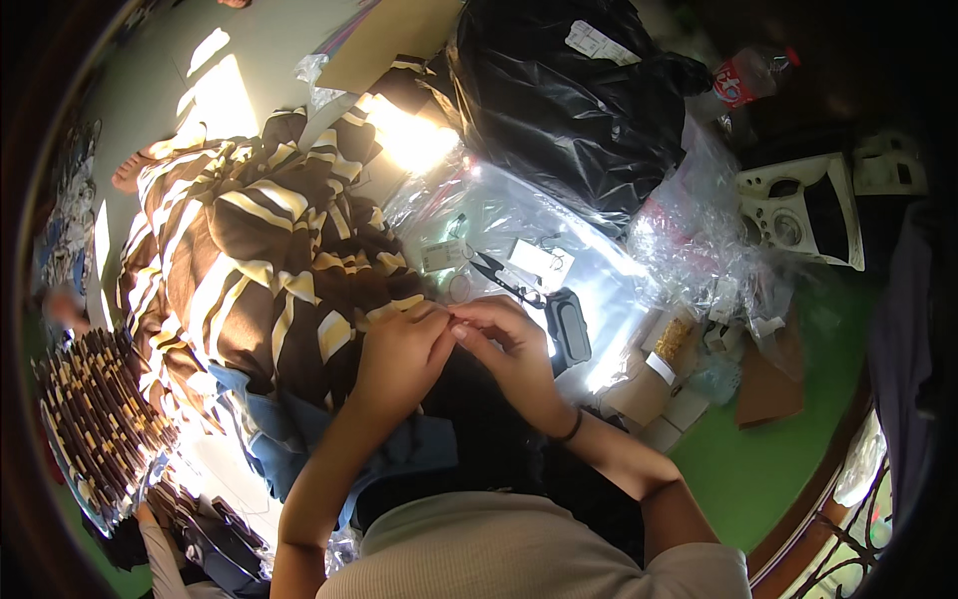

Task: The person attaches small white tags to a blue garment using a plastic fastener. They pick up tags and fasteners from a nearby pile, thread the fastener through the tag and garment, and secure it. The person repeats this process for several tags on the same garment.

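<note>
My left hand and my right hand meet fingertip to fingertip in the middle of the view. Both are closed in a pinch, and whatever sits between the fingers is too small to make out. Brown cloth with white and yellow stripes is heaped on the left, reaching up to my left hand. Just beyond my right hand lie black thread snips, partly beside a dark oblong case. White tags, one of them a larger card, rest on a clear plastic sheet there.
A large black plastic bag stands at the far side, with a red-labelled bottle to its right. Crumpled clear plastic, a white speaker unit and small boxes fill the right. Folded striped cloth is stacked far left.
</note>
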`<move>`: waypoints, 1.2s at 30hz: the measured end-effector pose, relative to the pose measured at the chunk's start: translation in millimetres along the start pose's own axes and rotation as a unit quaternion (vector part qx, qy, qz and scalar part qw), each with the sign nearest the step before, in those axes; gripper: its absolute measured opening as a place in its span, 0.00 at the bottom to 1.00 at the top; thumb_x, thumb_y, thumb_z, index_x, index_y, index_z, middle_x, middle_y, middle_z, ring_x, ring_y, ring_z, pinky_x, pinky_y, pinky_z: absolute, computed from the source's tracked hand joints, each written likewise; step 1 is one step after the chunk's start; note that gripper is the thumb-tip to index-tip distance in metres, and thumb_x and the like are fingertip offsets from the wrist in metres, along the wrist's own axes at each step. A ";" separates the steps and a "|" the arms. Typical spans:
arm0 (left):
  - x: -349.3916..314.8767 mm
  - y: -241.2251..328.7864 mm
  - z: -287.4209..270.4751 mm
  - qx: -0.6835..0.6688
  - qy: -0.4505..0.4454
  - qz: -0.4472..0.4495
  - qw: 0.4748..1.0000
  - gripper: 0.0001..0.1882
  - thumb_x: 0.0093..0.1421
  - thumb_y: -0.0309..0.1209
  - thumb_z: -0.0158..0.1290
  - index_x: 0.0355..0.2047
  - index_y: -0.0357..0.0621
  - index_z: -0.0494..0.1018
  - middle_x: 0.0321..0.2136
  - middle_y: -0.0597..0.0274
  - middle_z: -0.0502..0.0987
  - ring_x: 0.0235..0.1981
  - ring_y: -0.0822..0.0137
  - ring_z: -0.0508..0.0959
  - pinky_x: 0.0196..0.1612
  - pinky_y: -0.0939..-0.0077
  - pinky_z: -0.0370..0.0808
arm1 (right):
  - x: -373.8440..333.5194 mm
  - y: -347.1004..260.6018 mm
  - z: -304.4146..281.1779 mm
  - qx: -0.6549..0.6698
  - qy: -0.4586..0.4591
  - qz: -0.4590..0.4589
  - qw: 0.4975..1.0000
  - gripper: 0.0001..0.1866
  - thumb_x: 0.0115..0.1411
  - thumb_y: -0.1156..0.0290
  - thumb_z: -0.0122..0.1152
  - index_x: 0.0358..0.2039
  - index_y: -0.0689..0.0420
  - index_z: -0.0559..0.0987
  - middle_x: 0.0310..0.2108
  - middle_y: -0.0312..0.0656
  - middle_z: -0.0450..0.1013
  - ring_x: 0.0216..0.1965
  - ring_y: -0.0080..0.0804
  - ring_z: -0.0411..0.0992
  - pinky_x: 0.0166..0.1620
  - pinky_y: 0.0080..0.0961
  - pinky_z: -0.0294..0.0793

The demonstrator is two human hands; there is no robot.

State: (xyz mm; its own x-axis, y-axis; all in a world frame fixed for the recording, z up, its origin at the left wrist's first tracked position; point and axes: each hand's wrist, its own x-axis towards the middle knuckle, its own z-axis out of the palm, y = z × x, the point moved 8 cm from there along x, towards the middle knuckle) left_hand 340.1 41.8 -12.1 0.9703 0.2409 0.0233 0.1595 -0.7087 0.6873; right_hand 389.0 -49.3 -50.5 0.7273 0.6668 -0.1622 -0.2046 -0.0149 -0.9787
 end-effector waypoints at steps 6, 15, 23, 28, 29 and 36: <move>-5.3 -1.4 1.6 0.029 0.009 0.008 1.000 0.06 0.50 0.27 0.50 0.28 0.37 0.71 0.25 0.56 0.71 0.26 0.56 0.72 0.29 0.70 0.68 | 3.9 -4.3 0.0 -0.068 -0.027 -0.015 0.997 0.06 0.51 0.78 0.55 0.32 0.59 0.74 0.31 0.35 0.69 0.30 0.17 0.66 0.34 0.12 0.65; -13.4 -46.5 -2.8 -0.305 0.110 -0.168 0.931 0.09 0.51 0.21 0.48 0.34 0.34 0.68 0.28 0.54 0.72 0.21 0.65 0.73 0.27 0.78 0.68 | 29.8 -34.7 -33.4 0.044 -0.077 0.017 0.996 0.04 0.56 0.77 0.50 0.33 0.61 0.71 0.29 0.37 0.72 0.29 0.21 0.69 0.37 0.15 0.68; -13.3 -55.1 7.2 -0.449 0.087 -0.164 0.874 0.08 0.51 0.22 0.52 0.32 0.35 0.68 0.23 0.61 0.74 0.26 0.78 0.73 0.30 0.85 0.69 | 28.3 -30.6 8.9 -0.135 -0.135 0.034 0.981 0.07 0.49 0.83 0.55 0.31 0.63 0.76 0.29 0.38 0.74 0.32 0.21 0.71 0.38 0.16 0.70; -14.6 -55.1 4.8 -0.420 0.082 -0.149 0.892 0.09 0.51 0.22 0.51 0.34 0.36 0.69 0.27 0.65 0.74 0.28 0.80 0.72 0.31 0.87 0.68 | 31.1 -33.0 17.6 -0.220 -0.070 -0.030 0.972 0.06 0.49 0.80 0.56 0.30 0.63 0.75 0.27 0.39 0.74 0.28 0.22 0.72 0.32 0.17 0.70; -14.3 -55.9 4.8 -0.422 0.085 -0.148 0.890 0.08 0.51 0.22 0.51 0.34 0.36 0.69 0.27 0.65 0.74 0.28 0.80 0.72 0.31 0.87 0.68 | 30.7 -35.1 19.2 -0.233 -0.062 -0.050 0.969 0.05 0.49 0.80 0.56 0.29 0.63 0.75 0.27 0.40 0.73 0.27 0.22 0.72 0.31 0.17 0.70; -14.5 -57.2 5.8 -0.421 0.085 -0.155 0.889 0.09 0.52 0.22 0.51 0.34 0.35 0.70 0.27 0.65 0.75 0.28 0.80 0.73 0.31 0.87 0.68 | 28.2 -39.0 22.5 -0.307 -0.027 -0.083 0.948 0.05 0.49 0.77 0.57 0.28 0.63 0.74 0.24 0.40 0.73 0.25 0.23 0.71 0.25 0.19 0.69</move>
State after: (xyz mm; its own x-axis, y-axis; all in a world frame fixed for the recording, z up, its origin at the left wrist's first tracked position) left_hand 318.0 75.1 -56.0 0.8506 0.4853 -0.2024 0.1523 0.1410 0.9782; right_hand 402.7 -13.2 -14.1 0.6785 0.7346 -0.0090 0.3410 -0.3258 -0.8818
